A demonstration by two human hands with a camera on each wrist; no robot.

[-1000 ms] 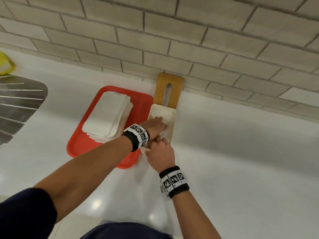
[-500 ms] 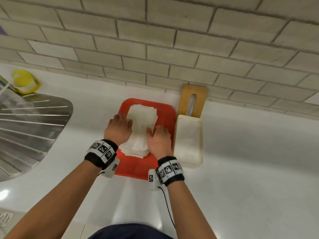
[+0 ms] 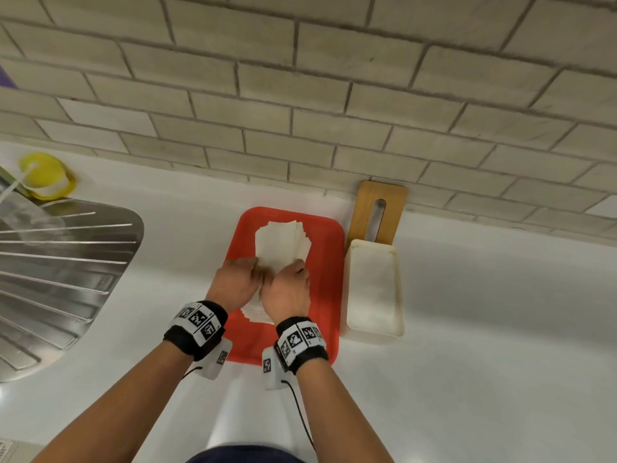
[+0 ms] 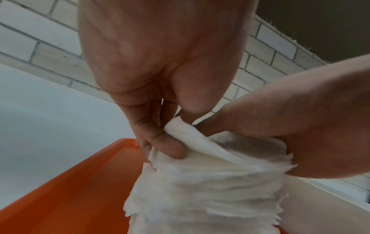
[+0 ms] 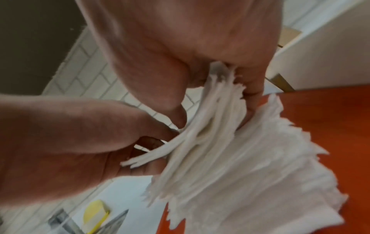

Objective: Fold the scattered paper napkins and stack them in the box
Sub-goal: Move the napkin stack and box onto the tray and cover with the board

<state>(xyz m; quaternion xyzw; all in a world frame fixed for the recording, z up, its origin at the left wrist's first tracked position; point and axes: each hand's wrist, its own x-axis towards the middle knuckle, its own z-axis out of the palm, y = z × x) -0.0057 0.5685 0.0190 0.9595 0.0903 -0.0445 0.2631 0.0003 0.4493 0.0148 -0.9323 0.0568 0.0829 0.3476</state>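
White paper napkins (image 3: 282, 248) lie in a soft, ragged-edged stack on the red plastic tray (image 3: 329, 262), and both my hands have closed in on its near end. Half a second ago my hands lay flat on either side of the stack; now they meet over its middle. My left hand (image 3: 235, 284) pinches a thin top napkin (image 4: 192, 139) between thumb and fingertips, curling its corner upward. My right hand (image 3: 288, 292) grips a lifted sheaf (image 5: 202, 131) of several napkins by their edges, thumb on one side, fingers on the other, while the rest of the stack lies beneath on the tray.

Just right of the tray sits the white rectangular box (image 3: 399, 289) with rounded corners, a pale layer inside it; a slotted wooden board (image 3: 395, 202) stands at its far end against the pale tiled wall (image 3: 300, 95). On the glossy white counter (image 3: 484, 345) far to the left are a ridged steel drainer (image 3: 60, 269) and a yellow object (image 3: 45, 175).
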